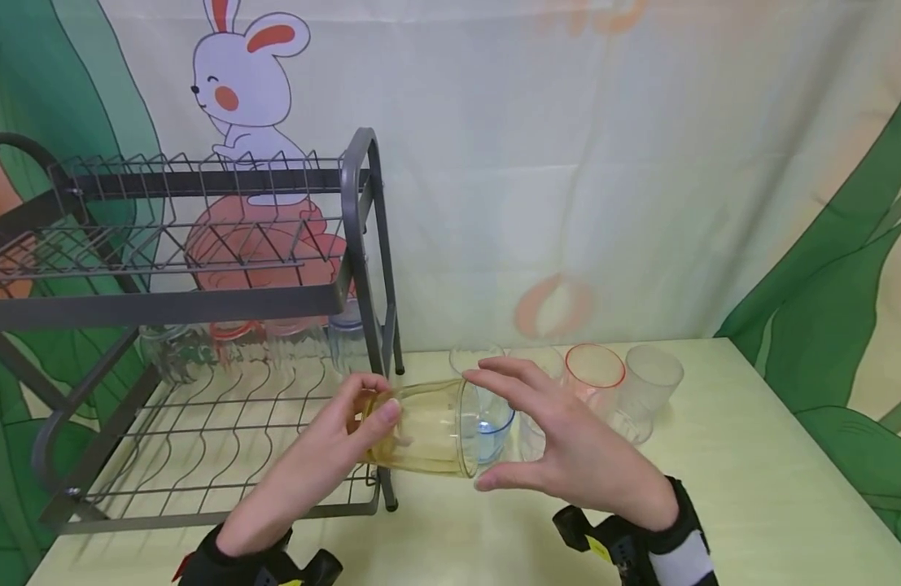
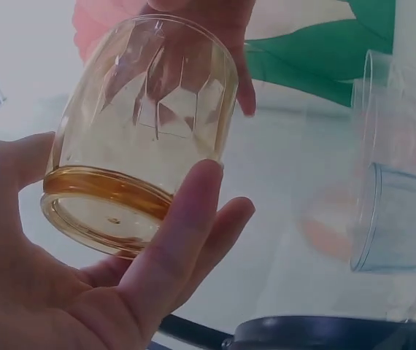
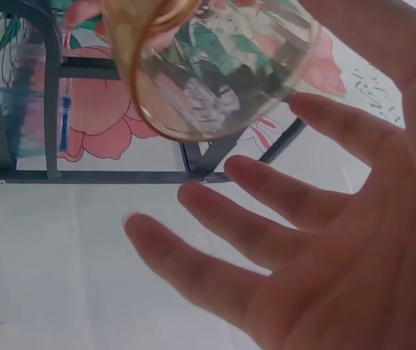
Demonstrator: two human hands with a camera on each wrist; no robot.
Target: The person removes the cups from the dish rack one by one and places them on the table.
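The left hand (image 1: pixel 325 456) grips an amber glass (image 1: pixel 424 427) on its side, above the desk (image 1: pixel 750 488), just right of the dish rack (image 1: pixel 201 325). The right hand (image 1: pixel 567 448) is spread open at its mouth. No readable writing.

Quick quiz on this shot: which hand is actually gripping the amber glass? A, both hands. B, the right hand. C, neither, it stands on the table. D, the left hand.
D: the left hand grips the amber glass by its base, tipped on its side, while the right hand is spread open beside its rim, with fingers that do not close on it.
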